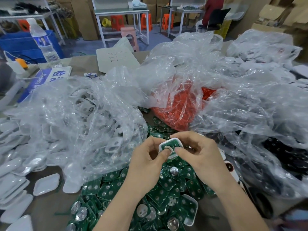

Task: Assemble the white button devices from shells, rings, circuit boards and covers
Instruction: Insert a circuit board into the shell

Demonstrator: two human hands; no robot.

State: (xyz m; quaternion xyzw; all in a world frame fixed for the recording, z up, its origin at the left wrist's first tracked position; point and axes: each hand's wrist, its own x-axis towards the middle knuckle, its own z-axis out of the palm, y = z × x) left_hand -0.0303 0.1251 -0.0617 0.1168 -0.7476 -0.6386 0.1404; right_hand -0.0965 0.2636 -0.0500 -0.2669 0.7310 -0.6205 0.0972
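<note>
Head view: both hands, left and right, pinch a white shell, thumbs pressing its circuit board.

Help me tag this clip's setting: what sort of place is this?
Probably a small electronics assembly workshop. Loose green circuit boards are heaped on the table, clear bags hold bulk white shells, metal workbenches with stools stand behind, and the left hand and right hand grip a part-built shell.

a factory assembly workshop: bagged parts, circuit boards, workbenches.
</note>
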